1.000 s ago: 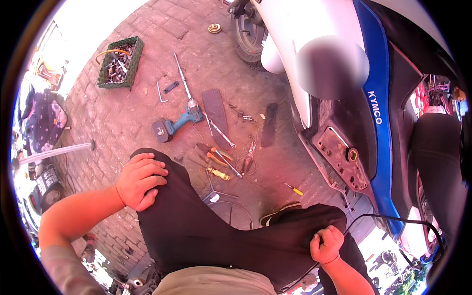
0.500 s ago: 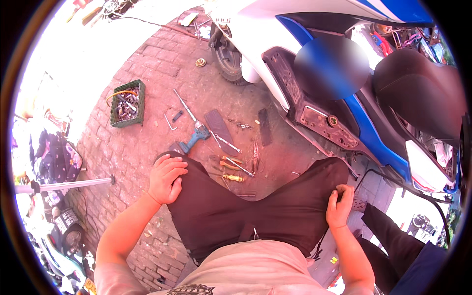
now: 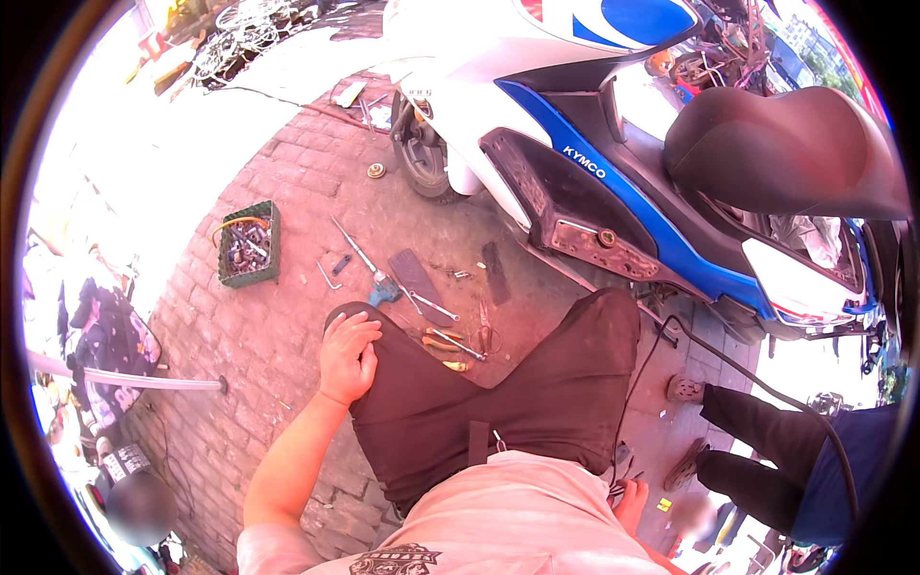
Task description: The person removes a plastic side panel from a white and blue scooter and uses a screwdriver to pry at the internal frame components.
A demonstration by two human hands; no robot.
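My left hand (image 3: 349,358) lies flat on my left knee with its fingers stretched out, holding nothing. My right hand (image 3: 630,504) is down beside my right hip; my shirt hides part of it, and I cannot make out what its fingers do. On the ground ahead of my knees lies a blue cordless drill (image 3: 384,289) with a long bit, its rear hidden by my left knee. Around it are a dark flat pad (image 3: 418,272), a wrench (image 3: 434,306), orange-handled pliers (image 3: 442,339), a yellow-handled screwdriver (image 3: 455,366) and an L-shaped hex key (image 3: 330,276).
A white and blue scooter (image 3: 632,206) with a brown seat (image 3: 781,149) stands at the right. To the left sits a green basket (image 3: 276,241) of small metal parts. A black cable (image 3: 757,379) arcs near a person's dark-trousered legs (image 3: 757,422) at the right.
My view has shifted right. My right hand has left my right knee and gone back to my hip. The left hand stays on the left knee. Now the drill is more covered by the knee.
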